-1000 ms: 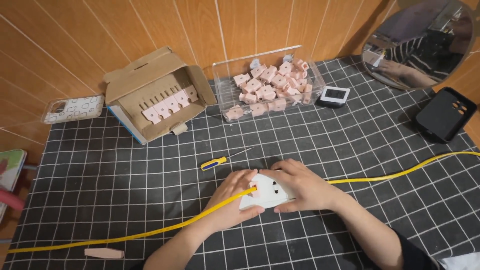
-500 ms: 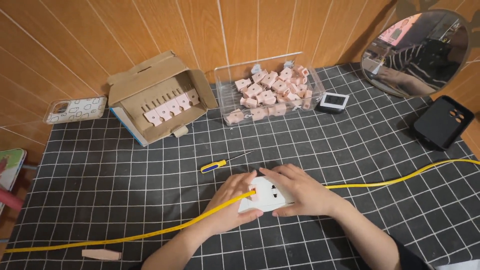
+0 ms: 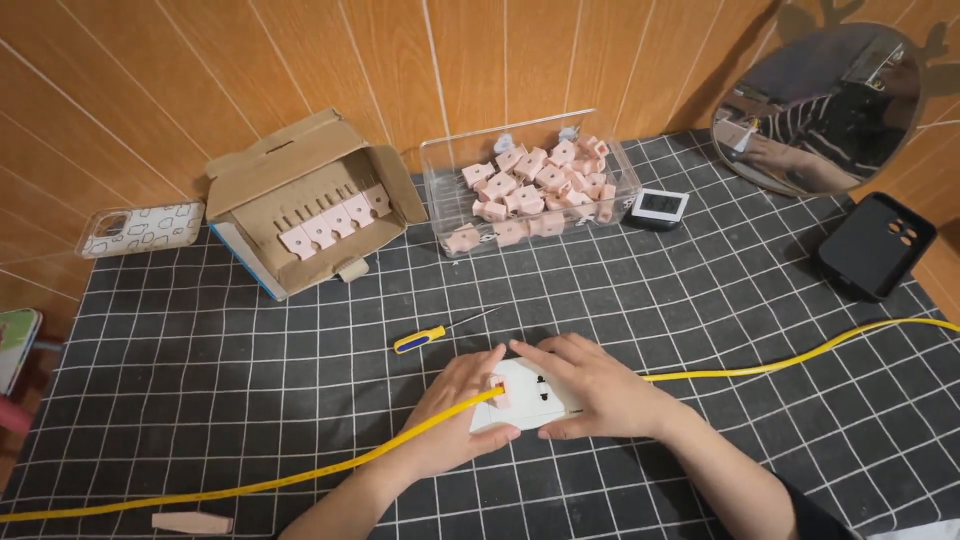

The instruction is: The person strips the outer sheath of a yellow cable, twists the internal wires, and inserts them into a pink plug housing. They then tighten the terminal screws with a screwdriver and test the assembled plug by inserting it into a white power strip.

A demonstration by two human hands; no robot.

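Hands on white socket [image 3: 530, 393] at bench [image 3: 200, 400] middle | left hand [image 3: 455, 410] grip clamped on its near-left corner, steadying it | right hand [image 3: 600, 390] grip closed over its right side, pressing it flat | yellow cable [image 3: 300, 478] crosses beneath | screwdriver [image 3: 430, 335] just behind, within reach

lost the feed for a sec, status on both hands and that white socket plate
Left hand and right hand both gripping white socket plate flat on the grid mat. Yellow cable runs under the hands. Screwdriver lies just behind, untouched.

Black grid cloth [image 3: 200, 380]: screwdriver [image 3: 432, 335], cardboard box [image 3: 310, 215], clear bin [image 3: 530, 185], yellow cable [image 3: 800, 362].
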